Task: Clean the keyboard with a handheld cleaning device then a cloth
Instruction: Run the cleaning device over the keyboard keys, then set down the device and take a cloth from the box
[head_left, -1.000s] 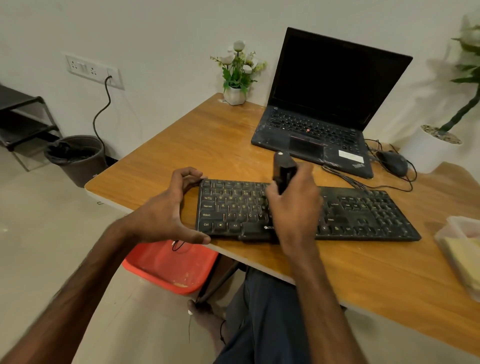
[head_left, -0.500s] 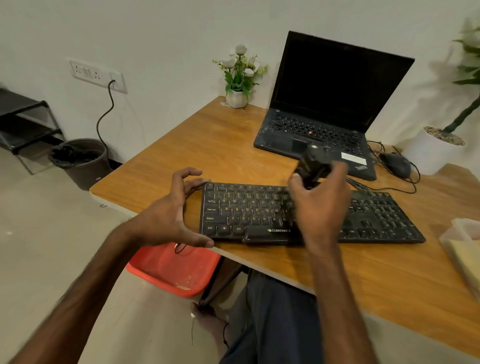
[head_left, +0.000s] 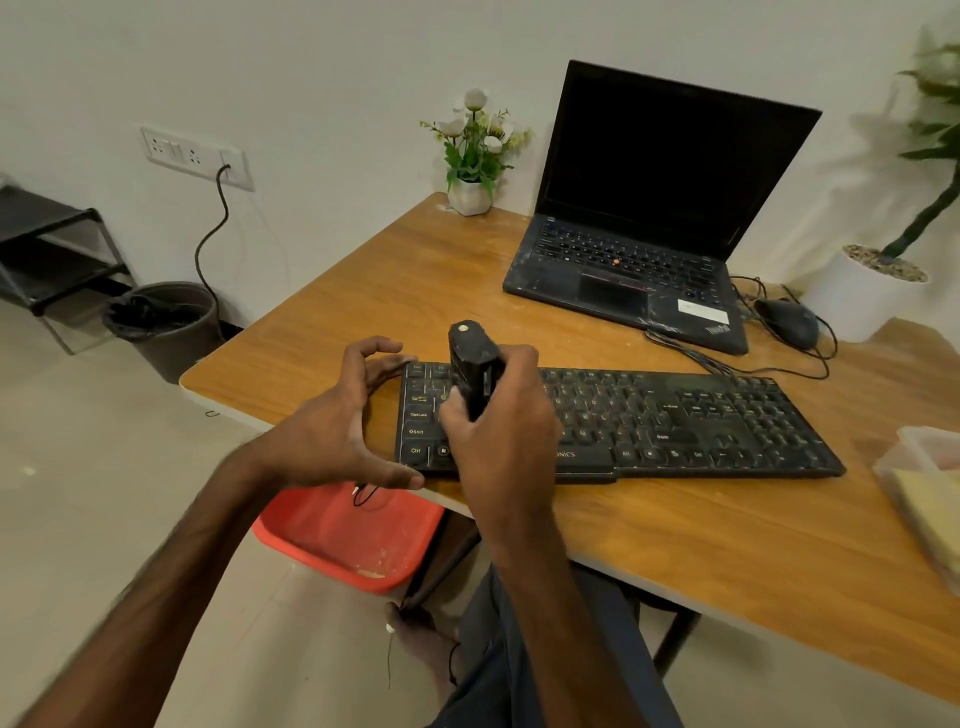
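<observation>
Whereas it worked mid-board half a second ago, the right hand (head_left: 501, 441) now clenches the black boxy handheld cleaning device (head_left: 471, 366) roughly upright over the nine-o'clock end of the black plastic keyboard (head_left: 675, 415), so the device pass seems unfinished. The left hand (head_left: 332, 431) pinches that end between curled fingers and thumb, at the tan wooden table (head_left: 363, 291)'s six-o'clock edge.

Right hand (head_left: 498, 431) gripping cleaning device (head_left: 470, 364) over keyboard (head_left: 701, 415), left hand (head_left: 332, 431) holding its end — laptop (head_left: 649, 208) behind
</observation>
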